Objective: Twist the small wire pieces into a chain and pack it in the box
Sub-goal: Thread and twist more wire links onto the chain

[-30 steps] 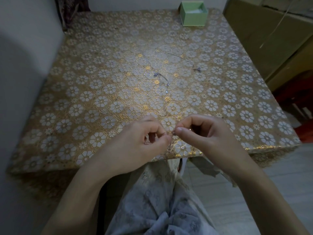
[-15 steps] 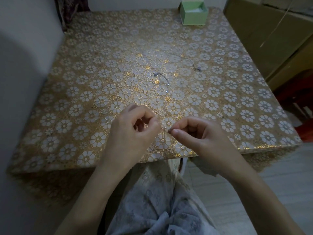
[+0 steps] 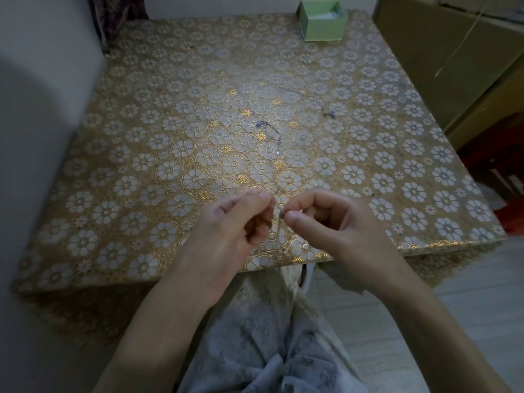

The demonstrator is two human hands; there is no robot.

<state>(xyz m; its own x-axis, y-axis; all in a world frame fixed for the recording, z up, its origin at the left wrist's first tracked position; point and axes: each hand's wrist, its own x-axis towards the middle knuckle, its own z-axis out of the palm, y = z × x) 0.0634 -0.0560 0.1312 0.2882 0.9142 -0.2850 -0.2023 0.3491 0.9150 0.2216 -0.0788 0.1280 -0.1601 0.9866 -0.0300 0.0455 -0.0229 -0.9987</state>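
Mid-twist: left hand (image 3: 241, 219) and right hand (image 3: 326, 219) pinching thin silver wire piece (image 3: 279, 219) between them; next, counter-rotating to lock.

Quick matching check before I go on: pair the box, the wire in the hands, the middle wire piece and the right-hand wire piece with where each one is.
Things:
1. green box
2. held wire
3. middle wire piece
4. far wire piece

Places:
A. table centre
B. far table edge
C. pinched between left hand and right hand
D. right of centre, toward the box

Pairs: 1-B, 2-C, 3-A, 4-D
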